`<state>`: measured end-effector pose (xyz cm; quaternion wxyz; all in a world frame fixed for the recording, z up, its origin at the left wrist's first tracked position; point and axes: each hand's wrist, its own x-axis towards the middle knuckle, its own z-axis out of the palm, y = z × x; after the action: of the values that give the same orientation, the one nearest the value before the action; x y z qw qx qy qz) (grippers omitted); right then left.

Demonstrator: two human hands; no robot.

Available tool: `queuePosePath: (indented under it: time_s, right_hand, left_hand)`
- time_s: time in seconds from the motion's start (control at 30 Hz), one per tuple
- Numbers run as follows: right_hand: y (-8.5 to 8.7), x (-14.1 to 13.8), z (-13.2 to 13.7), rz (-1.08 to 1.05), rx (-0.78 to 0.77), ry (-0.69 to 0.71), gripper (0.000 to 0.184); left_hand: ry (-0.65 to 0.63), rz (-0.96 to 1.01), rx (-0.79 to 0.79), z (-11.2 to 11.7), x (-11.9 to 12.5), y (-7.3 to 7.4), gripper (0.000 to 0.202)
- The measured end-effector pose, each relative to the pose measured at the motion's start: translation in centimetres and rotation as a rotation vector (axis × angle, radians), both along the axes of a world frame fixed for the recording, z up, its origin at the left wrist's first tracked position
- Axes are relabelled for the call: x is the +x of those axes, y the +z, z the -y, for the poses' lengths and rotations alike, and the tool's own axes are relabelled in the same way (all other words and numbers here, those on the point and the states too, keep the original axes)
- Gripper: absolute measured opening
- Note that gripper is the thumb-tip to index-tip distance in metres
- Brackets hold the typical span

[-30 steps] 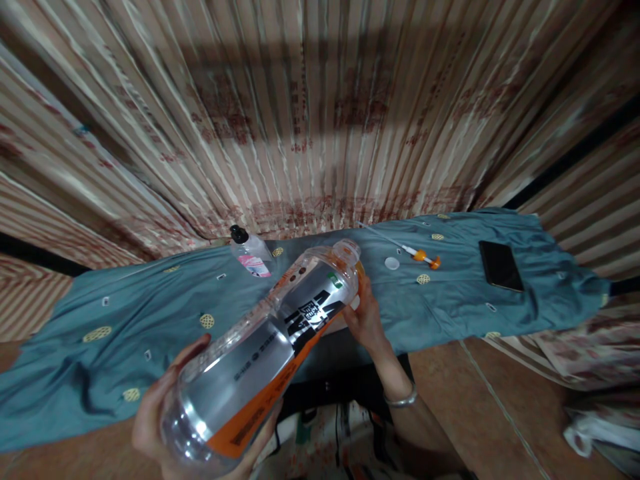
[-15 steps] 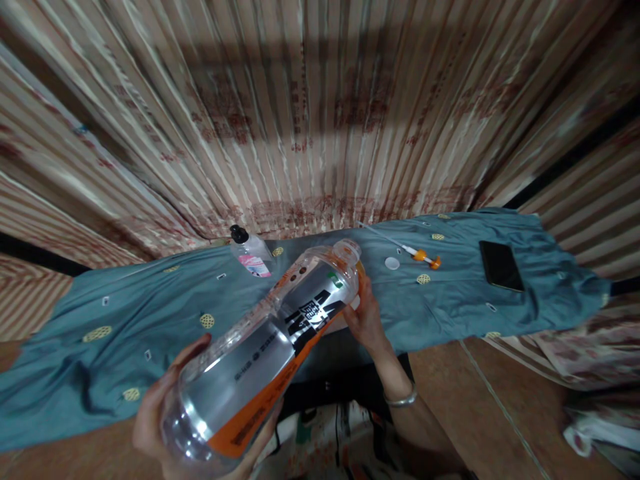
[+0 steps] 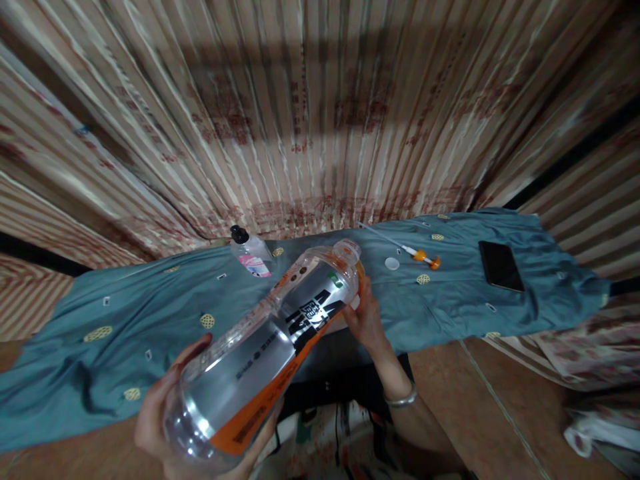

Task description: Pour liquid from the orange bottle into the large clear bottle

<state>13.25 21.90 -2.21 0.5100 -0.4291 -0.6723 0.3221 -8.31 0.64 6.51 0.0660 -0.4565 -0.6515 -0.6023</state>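
A large clear plastic bottle [image 3: 240, 353] with a silver, black and orange label lies tilted across the middle of the view, its open neck up and to the right. My left hand [image 3: 157, 417] wraps around its base end. My right hand [image 3: 367, 317] is closed by the neck, around something mostly hidden behind the bottle; only an orange edge and a pale bit show there. To the right, on the cloth, rest a pump head [image 3: 420, 256] with an orange top and long clear tube, and a small round whitish disc [image 3: 392, 264].
A teal cloth [image 3: 450, 307] with pineapple prints covers the narrow table. Behind the big bottle stands a clear pump bottle [image 3: 254, 257] with black top and pink label. A black phone [image 3: 501, 266] lies at the right. Patterned curtains [image 3: 320, 120] hang close behind and at both sides.
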Motion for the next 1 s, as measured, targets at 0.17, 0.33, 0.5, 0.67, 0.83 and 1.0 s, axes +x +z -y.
queuePosePath:
  time_s: [0.17,0.33,0.5,0.67,0.83,1.0]
  right_hand:
    - [-0.4,-0.1,-0.2,-0.013,0.005,0.018,0.068]
    - [-0.6,-0.1,-0.4,-0.002,0.018,0.016,0.068]
    - [-0.3,-0.1,-0.4,-0.019,-0.025,0.005,0.071]
    - [0.0,-0.2,-0.4,-0.038,-0.040,0.015,0.072]
    - [-0.1,-0.4,-0.6,-0.039,-0.034,0.007,0.072]
    - [-0.1,-0.4,-0.7,-0.039,-0.019,0.012,0.073]
  left_hand:
    - [-0.049,-0.196,0.090,-1.2,-0.3,1.7,0.126]
    - [-0.011,-0.190,0.075,-1.2,-0.6,1.2,0.126]
    - [-0.005,-0.183,0.056,-1.0,-0.2,1.0,0.125]
    - [-0.013,-0.140,0.048,-1.3,0.2,0.9,0.120]
    - [-0.074,-0.105,-0.010,-1.1,-0.4,0.9,0.117]
    - [-0.070,-0.117,0.016,-1.0,-0.4,0.7,0.122]
